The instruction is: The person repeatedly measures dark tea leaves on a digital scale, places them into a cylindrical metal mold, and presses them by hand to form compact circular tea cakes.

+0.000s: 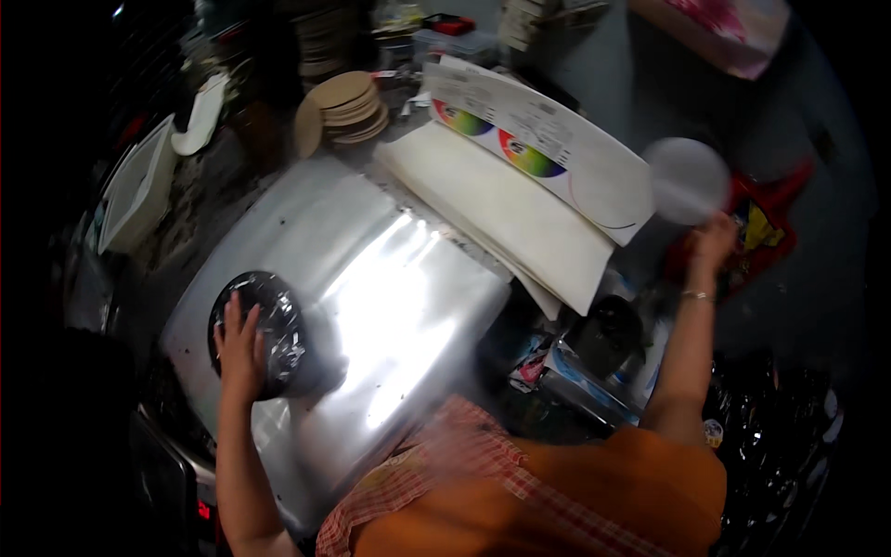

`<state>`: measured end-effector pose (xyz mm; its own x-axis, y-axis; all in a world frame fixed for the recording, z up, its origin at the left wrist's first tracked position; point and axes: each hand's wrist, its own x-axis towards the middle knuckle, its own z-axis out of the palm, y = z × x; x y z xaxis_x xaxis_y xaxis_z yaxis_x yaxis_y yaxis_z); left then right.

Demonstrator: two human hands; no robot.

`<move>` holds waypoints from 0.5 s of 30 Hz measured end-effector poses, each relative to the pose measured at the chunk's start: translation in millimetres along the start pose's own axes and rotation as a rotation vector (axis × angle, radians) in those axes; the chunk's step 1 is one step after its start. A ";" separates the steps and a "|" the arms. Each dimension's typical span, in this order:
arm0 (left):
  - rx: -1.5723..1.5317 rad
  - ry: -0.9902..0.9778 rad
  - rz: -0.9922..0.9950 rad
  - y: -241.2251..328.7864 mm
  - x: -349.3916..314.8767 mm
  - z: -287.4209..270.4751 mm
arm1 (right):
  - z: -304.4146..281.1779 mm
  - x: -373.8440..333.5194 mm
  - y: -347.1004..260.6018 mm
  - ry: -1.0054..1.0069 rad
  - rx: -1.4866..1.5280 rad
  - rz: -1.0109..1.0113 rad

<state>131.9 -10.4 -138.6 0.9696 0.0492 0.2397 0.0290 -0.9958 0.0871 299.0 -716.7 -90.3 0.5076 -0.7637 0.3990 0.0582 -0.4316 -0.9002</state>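
My left hand (pixel 241 347) rests with its fingers stretched out and spread on a round bundle in shiny black plastic (pixel 281 320). That bundle sits on a smooth, shiny metal sheet (pixel 278 218), which mirrors part of it. Out to the far right, my right hand (pixel 715 241) pinches the lower edge of a thin, pale round disc (pixel 689 179). The disc is somewhat blurred and looks translucent. Beneath that hand lies a red bag with a yellow patch (pixel 763 226).
Large sheets of white paper (pixel 506 190), one printed with colour wheels, lie beyond the metal sheet. Brown round discs (pixel 348 97) are stacked at the back. A white tray (pixel 139 190) stands at the left. Black plastic (pixel 770 427) is heaped at the lower right.
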 end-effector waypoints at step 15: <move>-0.435 -0.244 -0.200 12.0 -3.9 -18.1 | 179.4 -427.7 -229.2 -1.774 0.118 -1.494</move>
<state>124.0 -21.2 -121.0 0.9853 0.1636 -0.0495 0.1656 -0.8424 0.5128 222.8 -205.0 -86.0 0.0572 0.9907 0.1237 0.9657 -0.0234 -0.2587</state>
